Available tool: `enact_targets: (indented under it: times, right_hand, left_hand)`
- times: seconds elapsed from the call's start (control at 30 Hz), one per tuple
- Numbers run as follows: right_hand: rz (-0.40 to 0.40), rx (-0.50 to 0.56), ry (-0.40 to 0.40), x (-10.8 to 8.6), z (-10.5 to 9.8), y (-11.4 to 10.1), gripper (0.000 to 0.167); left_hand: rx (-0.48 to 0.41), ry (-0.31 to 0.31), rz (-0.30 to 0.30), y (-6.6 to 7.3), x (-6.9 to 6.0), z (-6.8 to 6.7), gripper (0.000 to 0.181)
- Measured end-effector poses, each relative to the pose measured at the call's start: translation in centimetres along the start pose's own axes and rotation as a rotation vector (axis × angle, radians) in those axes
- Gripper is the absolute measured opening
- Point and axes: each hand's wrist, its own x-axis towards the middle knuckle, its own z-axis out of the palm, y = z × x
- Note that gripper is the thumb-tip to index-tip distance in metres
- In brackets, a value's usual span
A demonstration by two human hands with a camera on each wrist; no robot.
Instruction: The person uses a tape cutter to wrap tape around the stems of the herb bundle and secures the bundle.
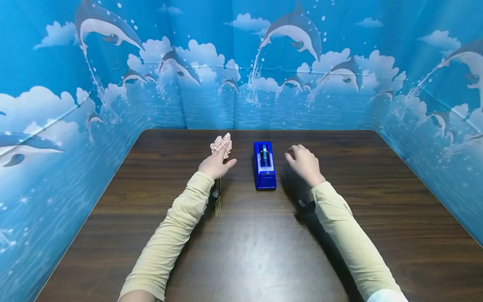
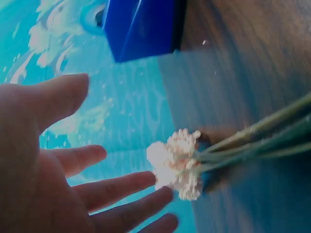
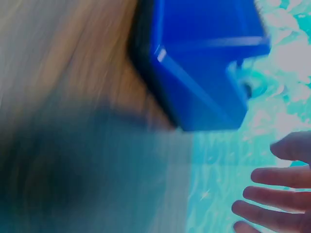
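A bunch of small pale-pink flowers (image 1: 222, 141) lies on the dark wooden table, its thin stems (image 1: 218, 207) running toward the near side. Over the bunch is my left hand (image 1: 216, 165), fingers spread and straight; in the left wrist view the flower heads (image 2: 177, 162) appear just past the fingertips, and contact cannot be told. A blue tape dispenser (image 1: 266, 179) with a roll of tape in its top stands between the hands. Right of it my right hand (image 1: 305, 164) hovers with extended fingers, holding nothing. The right wrist view shows the dispenser (image 3: 204, 82) apart from those fingers.
The brown wood-grain table (image 1: 249, 260) has rounded far corners. A blue curtain (image 1: 211, 113) printed with dolphins and clouds surrounds its back and sides. Dark wrist devices (image 1: 307, 206) sit under the sleeves.
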Motion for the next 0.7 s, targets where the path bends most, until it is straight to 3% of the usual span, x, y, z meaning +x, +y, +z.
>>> enact_targets:
  times: [0.2,0.43,0.57,0.7]
  right_hand:
    - [-0.068,0.04,0.115,-0.9,-0.7,-2.8,0.023]
    - [-0.218,0.02,0.056,-2.3,-0.5,-7.4,0.027]
    - [-0.356,-0.007,-0.041,-3.1,0.9,-11.1,0.028]
    - [-0.422,-0.032,-0.239,-3.3,2.8,-13.9,0.023]
  left_hand:
    - [-0.028,-0.029,-0.085,-1.2,-0.5,-0.6,0.07]
    - [0.007,-0.121,-0.119,-2.3,-0.9,-0.3,0.052]
    - [-0.033,-0.179,-0.138,-2.8,-0.8,-0.1,0.05]
    - [-0.136,-0.237,-0.172,-3.3,-0.1,0.5,0.049]
